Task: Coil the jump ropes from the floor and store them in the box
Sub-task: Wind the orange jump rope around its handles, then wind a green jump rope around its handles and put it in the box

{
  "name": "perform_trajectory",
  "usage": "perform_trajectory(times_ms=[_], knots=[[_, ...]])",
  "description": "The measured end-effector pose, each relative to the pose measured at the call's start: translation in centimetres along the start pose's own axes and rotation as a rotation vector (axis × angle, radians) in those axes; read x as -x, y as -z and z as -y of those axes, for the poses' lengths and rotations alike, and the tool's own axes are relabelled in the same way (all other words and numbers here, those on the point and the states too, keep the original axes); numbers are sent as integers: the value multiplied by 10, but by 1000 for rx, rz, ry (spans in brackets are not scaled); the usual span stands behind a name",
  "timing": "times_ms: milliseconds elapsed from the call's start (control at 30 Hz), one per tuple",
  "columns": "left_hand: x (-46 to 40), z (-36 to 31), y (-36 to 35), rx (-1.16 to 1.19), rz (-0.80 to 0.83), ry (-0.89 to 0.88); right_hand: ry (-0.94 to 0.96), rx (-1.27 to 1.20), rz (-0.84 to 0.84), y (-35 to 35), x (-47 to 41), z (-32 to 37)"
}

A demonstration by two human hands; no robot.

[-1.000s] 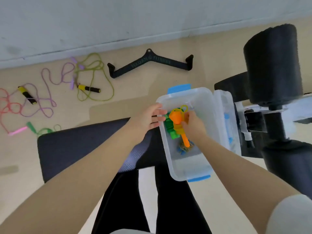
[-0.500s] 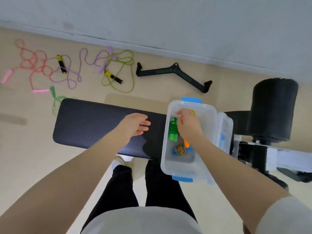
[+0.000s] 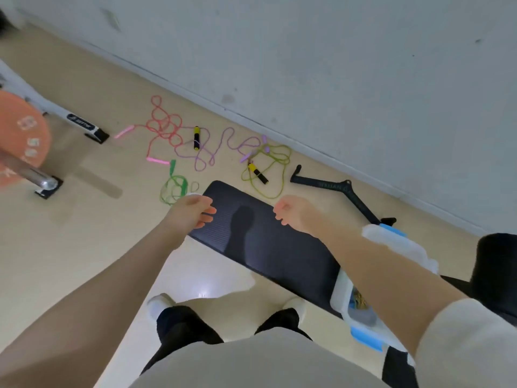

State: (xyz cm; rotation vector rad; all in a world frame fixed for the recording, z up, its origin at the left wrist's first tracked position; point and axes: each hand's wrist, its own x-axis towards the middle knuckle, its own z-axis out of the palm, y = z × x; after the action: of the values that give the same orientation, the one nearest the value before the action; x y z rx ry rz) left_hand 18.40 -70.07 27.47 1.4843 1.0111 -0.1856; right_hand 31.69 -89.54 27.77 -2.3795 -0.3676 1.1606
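Observation:
Several jump ropes lie tangled on the floor by the wall: a red rope [image 3: 163, 123] with pink handles, a purple rope [image 3: 221, 144], a yellow-green rope [image 3: 275, 175] with yellow-black handles and a green rope [image 3: 174, 186]. The clear plastic box [image 3: 342, 296] with blue latches stands on the right end of the black bench pad [image 3: 268, 242], mostly hidden behind my right forearm. My left hand [image 3: 194, 210] and my right hand [image 3: 292, 212] hover over the pad's far end, fingers loosely curled, holding nothing.
A black cable-machine handle bar [image 3: 335, 189] lies on the floor near the wall. An orange weight plate [image 3: 19, 135] on a barbell and a rack foot [image 3: 92, 130] stand at the left. A black roller pad [image 3: 495, 273] is at the right edge.
My right hand has left the box and both hands have moved up over the bench toward the ropes. The view has swung left, bringing the weight plate into sight.

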Motion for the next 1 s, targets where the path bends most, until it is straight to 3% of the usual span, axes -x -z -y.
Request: perform_trajectory(times_ms=[233, 400, 700, 1000], knots=[[-32, 23, 187, -56, -51, -25, 64, -31, -41, -103, -34, 136], [-66, 14, 270, -72, -44, -2, 55, -20, -37, -154, -63, 219], [-187, -14, 341, -30, -55, 55, 14, 1, -60, -162, -201, 296], [-419, 2, 359, -95, -17, 112, -169, -61, 47, -209, -413, 311]])
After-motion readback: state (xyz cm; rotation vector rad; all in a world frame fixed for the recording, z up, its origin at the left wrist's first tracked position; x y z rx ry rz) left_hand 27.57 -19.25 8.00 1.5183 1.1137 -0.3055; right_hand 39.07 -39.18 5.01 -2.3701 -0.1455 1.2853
